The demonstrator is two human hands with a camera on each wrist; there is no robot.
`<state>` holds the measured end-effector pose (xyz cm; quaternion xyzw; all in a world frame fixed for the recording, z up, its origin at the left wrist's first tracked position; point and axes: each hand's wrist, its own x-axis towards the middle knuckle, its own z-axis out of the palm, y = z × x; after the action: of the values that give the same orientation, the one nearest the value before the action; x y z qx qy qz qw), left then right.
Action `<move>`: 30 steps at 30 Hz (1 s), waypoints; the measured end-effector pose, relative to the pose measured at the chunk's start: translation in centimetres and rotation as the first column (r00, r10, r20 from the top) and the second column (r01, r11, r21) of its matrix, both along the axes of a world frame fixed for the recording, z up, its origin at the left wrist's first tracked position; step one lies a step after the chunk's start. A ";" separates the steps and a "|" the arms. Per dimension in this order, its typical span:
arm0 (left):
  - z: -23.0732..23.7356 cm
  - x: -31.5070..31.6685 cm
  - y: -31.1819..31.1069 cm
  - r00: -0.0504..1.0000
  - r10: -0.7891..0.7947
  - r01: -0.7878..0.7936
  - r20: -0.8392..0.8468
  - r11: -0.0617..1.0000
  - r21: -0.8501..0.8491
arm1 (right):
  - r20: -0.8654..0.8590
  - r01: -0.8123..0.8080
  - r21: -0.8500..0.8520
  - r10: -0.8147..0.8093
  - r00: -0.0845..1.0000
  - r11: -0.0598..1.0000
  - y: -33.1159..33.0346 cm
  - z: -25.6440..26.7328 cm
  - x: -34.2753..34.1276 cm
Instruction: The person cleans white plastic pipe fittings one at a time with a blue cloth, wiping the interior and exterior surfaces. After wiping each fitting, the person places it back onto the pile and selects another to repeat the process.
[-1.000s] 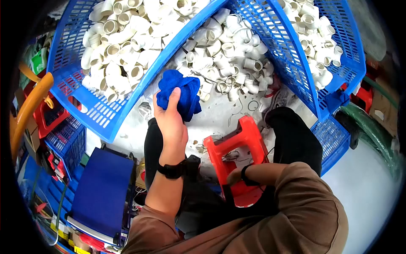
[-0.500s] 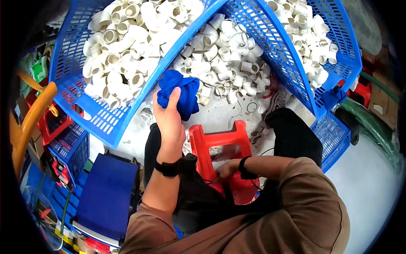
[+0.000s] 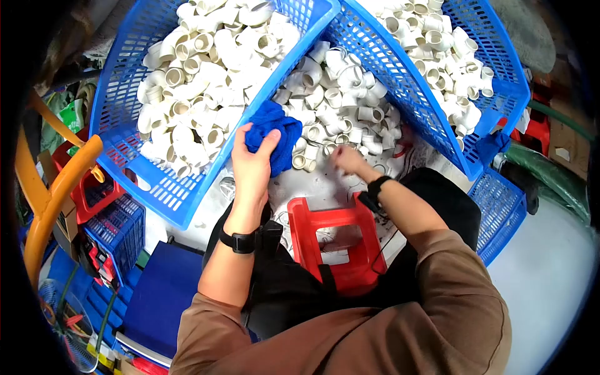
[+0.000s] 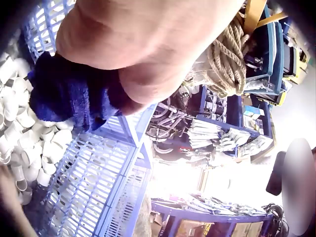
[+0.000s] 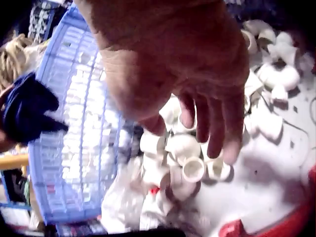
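Observation:
A bunched dark blue cloth [image 3: 279,139] is gripped by my left hand [image 3: 251,164], thumb on its near side, beside the left basket's rim. The left wrist view shows the cloth [image 4: 74,96] below the palm, its fuzzy surface bulging out. My right hand [image 3: 351,161] is blurred, close over the front of a heap of white pipe elbows [image 3: 337,94] on the floor. In the right wrist view that hand [image 5: 182,69] has fingers [image 5: 216,123] spread loosely downward, holding nothing, with elbow fittings [image 5: 193,169] just beneath them.
Two blue slatted baskets, left [image 3: 164,195] and right [image 3: 431,119], full of white fittings, flank the heap. A red plastic stool [image 3: 353,275] stands between the person's legs. To the left are a yellow metal bar [image 3: 59,200] and a blue flat-topped box [image 3: 164,294].
My right hand has left the red stool and moved forward over the heap. The left hand keeps hold of the cloth. The stool was shifted, and the whole head view has tilted slightly.

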<state>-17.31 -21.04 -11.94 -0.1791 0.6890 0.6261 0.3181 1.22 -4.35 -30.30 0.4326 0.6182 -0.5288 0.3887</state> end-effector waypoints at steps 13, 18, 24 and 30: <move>2.1 -0.7 -2.2 0.980 -0.197 0.196 -0.038 0.980 -0.013 | 0.011 0.139 0.570 -0.177 0.984 0.810 2.1 -11.6 -3.3; 2.9 0.3 -3.4 0.963 -0.247 0.250 -0.106 0.968 0.014 | 0.008 0.217 0.490 -0.253 0.967 0.844 2.9 -11.7 -1.7; 3.2 0.9 -4.9 0.838 -0.379 0.390 -0.392 0.919 -0.054 | -0.522 0.260 0.101 -0.171 0.836 0.960 4.3 3.9 -3.6; 12.3 6.1 -3.9 0.192 -0.437 0.459 -0.879 0.831 -0.313 | -0.862 0.255 0.041 -0.095 0.498 0.966 2.1 26.5 -3.2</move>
<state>-11.17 -24.95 0.36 0.4189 0.7577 0.4989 0.0395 -1.99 -2.28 -3.80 0.2077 0.7226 -0.6567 -0.0576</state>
